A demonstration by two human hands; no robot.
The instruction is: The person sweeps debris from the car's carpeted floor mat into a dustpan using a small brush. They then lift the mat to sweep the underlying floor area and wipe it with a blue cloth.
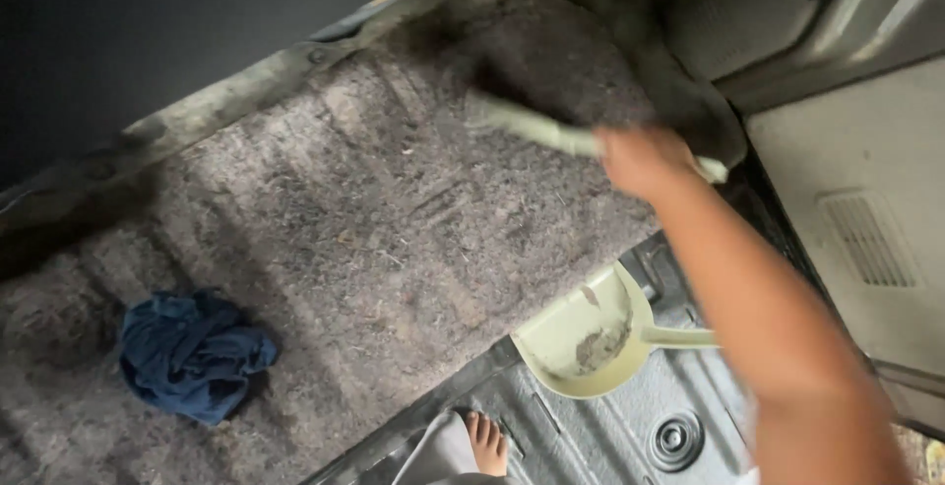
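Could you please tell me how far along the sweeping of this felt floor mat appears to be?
Some is done: the dustpan already holds a little dirt. In hand: the right hand holds a pale brush over the mat. Left: lint and debris fleck the mat, and a blue cloth lies on it.

My right arm reaches up and forward from the lower right, bare, elbow nearly straight. My right hand [642, 160] is motion-blurred, but its fingers seem curled tight into a closed fist. Of my hands, the left is out of frame; one bare foot [487, 443] shows below.
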